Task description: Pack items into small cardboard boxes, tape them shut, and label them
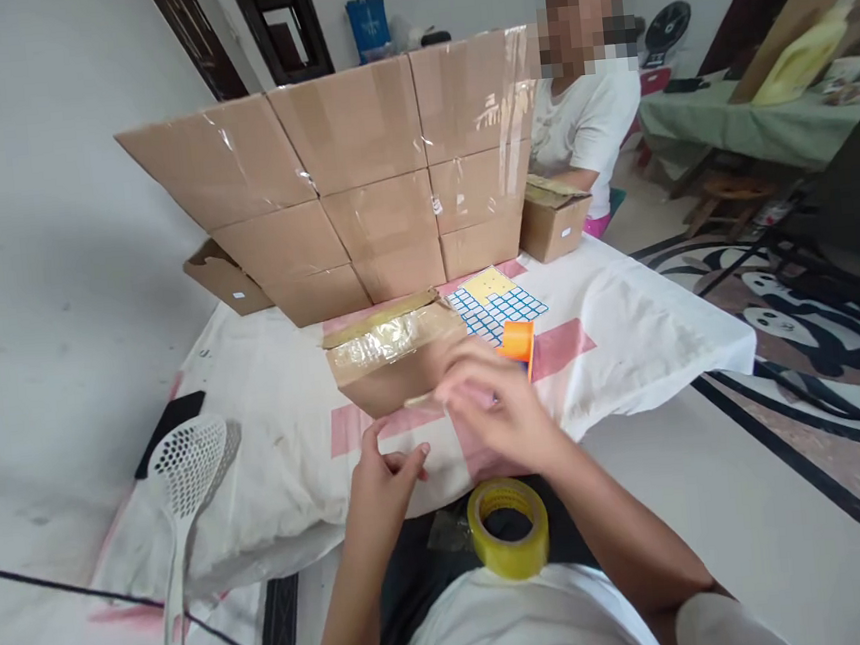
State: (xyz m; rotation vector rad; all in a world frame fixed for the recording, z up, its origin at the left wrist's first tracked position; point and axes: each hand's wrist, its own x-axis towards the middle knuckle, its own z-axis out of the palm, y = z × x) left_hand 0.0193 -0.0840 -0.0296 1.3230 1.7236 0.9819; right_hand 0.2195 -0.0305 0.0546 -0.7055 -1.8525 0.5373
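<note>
A small taped cardboard box (395, 358) lies on the white cloth (275, 446) in front of me. My right hand (494, 407) hovers over its near right corner, blurred by motion, fingers curled near a thin strip at the box edge. My left hand (384, 482) rests at the cloth's near edge with its fingers bent and pinched, holding nothing I can name. A roll of yellow tape (509, 526) sits in my lap. An orange tape dispenser (518, 340) stands just beyond my right hand.
Stacked cardboard boxes (357, 178) form a wall at the back. A sheet of blue labels (496, 309) lies beside it. A white slotted scoop (185, 494) and a black phone (169, 431) lie at the left. Another person (583, 128) sits at the far right with a box (555, 219).
</note>
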